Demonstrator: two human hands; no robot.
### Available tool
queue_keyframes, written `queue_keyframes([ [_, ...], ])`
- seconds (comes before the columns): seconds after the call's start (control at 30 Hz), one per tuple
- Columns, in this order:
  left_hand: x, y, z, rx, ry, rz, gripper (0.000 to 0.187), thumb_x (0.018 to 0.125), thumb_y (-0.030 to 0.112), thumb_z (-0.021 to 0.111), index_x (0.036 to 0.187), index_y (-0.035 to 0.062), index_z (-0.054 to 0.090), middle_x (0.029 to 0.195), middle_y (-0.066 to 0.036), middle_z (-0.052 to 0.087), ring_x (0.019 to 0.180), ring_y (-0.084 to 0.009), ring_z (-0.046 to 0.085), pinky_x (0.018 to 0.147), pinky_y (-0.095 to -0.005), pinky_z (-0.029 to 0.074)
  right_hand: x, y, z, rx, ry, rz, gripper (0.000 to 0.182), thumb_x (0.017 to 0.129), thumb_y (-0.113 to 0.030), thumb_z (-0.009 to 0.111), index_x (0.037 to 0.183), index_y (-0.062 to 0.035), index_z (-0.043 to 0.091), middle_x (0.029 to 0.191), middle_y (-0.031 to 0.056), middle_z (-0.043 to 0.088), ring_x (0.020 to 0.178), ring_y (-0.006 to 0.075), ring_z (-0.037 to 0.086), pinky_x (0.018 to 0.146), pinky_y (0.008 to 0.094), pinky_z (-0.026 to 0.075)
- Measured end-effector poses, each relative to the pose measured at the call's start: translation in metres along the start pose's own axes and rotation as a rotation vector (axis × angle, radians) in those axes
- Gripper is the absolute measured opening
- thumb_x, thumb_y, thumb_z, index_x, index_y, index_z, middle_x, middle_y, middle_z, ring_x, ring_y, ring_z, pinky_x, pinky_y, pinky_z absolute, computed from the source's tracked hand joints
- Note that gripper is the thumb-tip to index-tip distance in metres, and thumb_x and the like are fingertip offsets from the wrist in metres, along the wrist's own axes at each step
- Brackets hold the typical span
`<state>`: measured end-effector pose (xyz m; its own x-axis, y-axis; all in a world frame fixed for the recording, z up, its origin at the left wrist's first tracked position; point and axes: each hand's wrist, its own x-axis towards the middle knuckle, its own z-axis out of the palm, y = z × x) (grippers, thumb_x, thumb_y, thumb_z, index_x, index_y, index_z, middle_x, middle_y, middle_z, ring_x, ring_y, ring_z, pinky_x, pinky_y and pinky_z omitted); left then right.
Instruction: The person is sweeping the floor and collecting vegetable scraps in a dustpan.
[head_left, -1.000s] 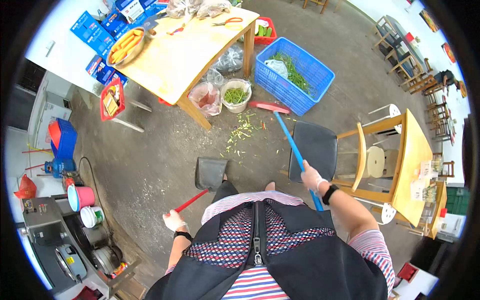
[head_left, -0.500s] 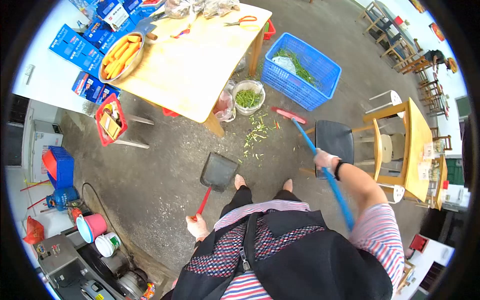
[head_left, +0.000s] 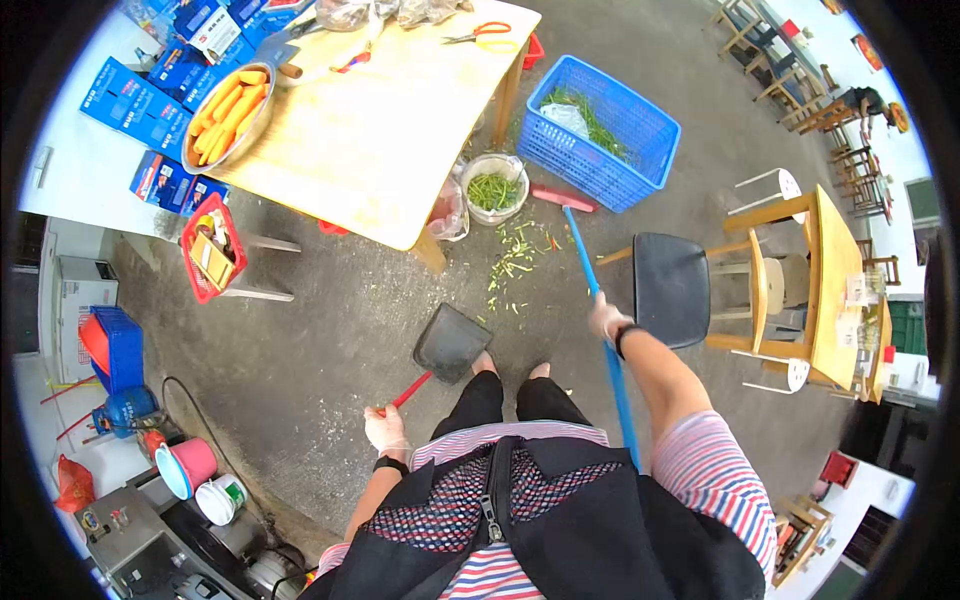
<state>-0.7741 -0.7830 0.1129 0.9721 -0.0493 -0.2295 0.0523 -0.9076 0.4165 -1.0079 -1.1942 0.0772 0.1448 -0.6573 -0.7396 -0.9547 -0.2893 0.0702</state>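
Compared with a moment earlier, the broom's red head is placed farther from the feet, so the green scraps on the floor are now set more squarely between it and the dustpan. The broom's blue handle is gripped in the closed right hand; the dustpan's red handle is clasped by the left hand. Near the head, a white bucket and blue basket are seen, with the wooden surface farther off.
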Motion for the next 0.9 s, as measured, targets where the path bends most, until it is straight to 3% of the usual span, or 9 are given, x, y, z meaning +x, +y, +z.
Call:
queue_keyframes([
  [0.03,0.0,0.001,0.003,0.054,0.003,0.0,0.022,0.068,0.02,0.059,0.073,0.0008,0.05,0.062,-0.016,0.056,0.06,-0.0322,0.056,0.058,-0.0385,0.044,-0.051,0.007,-0.025,-0.069,-0.12,-0.016,0.047,0.086,-0.022,0.026,0.13,-0.0094,0.011,0.109,0.0185,0.051,0.102,0.0336,0.05,0.087,0.0476,0.034],
  [0.1,0.0,0.009,0.003,0.007,-0.016,-0.001,0.023,0.067,0.022,0.06,0.071,0.0014,0.05,0.062,-0.016,0.056,0.06,-0.0325,0.056,0.058,-0.0385,0.044,-0.104,0.031,-0.039,-0.102,-0.262,-0.063,0.058,0.084,-0.015,0.032,0.132,-0.0048,0.002,0.107,0.0229,0.051,0.096,0.031,0.054,0.082,0.04,0.041],
  [0.17,0.002,0.006,0.007,-0.003,-0.031,-0.005,0.023,0.067,0.023,0.06,0.07,0.002,0.051,0.062,-0.016,0.056,0.061,-0.0331,0.056,0.06,-0.0389,0.044,-0.114,0.066,-0.056,-0.035,-0.191,-0.139,0.063,0.076,-0.008,0.043,0.132,-0.009,0.014,0.091,0.0213,0.057,0.083,0.0288,0.059,0.066,0.0395,0.045],
  [0.2,0.002,0.009,0.008,-0.004,-0.034,-0.005,0.023,0.067,0.023,0.06,0.07,0.002,0.051,0.062,-0.016,0.056,0.061,-0.0331,0.056,0.06,-0.0389,0.044,-0.138,0.056,-0.081,-0.047,-0.26,-0.109,0.064,0.077,-0.007,0.042,0.132,-0.0025,0.009,0.099,0.0257,0.054,0.088,0.0311,0.057,0.073,0.0397,0.044],
  [0.4,-0.003,0.032,0.015,0.063,-0.102,0.06,0.022,0.07,0.021,0.057,0.074,0.0005,0.05,0.063,-0.017,0.056,0.061,-0.0331,0.057,0.058,-0.0387,0.045,-0.058,0.052,-0.008,0.018,-0.133,-0.095,0.059,0.079,-0.009,0.033,0.133,-0.0115,0.009,0.101,0.0245,0.053,0.094,0.0351,0.054,0.076,0.0441,0.042],
  [0.47,0.001,0.039,0.017,0.066,-0.123,0.065,0.021,0.071,0.021,0.056,0.074,0.0005,0.051,0.064,-0.018,0.057,0.061,-0.0332,0.057,0.058,-0.0388,0.045,-0.102,0.027,-0.018,0.012,-0.211,-0.06,0.059,0.08,-0.009,0.033,0.133,-0.0089,0.006,0.101,0.0257,0.053,0.094,0.0353,0.054,0.078,0.0442,0.042],
  [0.53,0.005,0.039,0.027,0.099,-0.127,0.082,0.021,0.072,0.022,0.056,0.075,0.0008,0.053,0.066,-0.018,0.058,0.064,-0.0335,0.058,0.06,-0.0391,0.045,-0.123,0.046,0.003,-0.019,-0.21,-0.096,0.07,0.076,-0.006,0.042,0.132,-0.0055,0.0,0.095,0.0269,0.054,0.087,0.0356,0.056,0.071,0.0434,0.044],
  [0.67,0.005,0.049,0.038,0.126,-0.19,0.103,0.024,0.073,0.025,0.054,0.083,0.0028,0.058,0.071,-0.018,0.059,0.071,-0.0331,0.058,0.064,-0.038,0.046,-0.164,0.067,-0.062,-0.05,-0.258,-0.164,0.068,0.074,-0.005,0.041,0.132,-0.0047,0.005,0.095,0.028,0.054,0.089,0.0355,0.055,0.073,0.0407,0.044],
  [0.9,0.005,0.06,0.049,0.171,-0.219,0.112,0.024,0.073,0.025,0.053,0.082,0.0039,0.06,0.074,-0.017,0.06,0.072,-0.0317,0.059,0.066,-0.0367,0.046,-0.132,0.032,-0.036,-0.085,-0.145,-0.255,0.065,0.076,-0.004,0.038,0.132,-0.0037,0.006,0.084,0.0257,0.057,0.079,0.0342,0.058,0.067,0.0421,0.045],
])
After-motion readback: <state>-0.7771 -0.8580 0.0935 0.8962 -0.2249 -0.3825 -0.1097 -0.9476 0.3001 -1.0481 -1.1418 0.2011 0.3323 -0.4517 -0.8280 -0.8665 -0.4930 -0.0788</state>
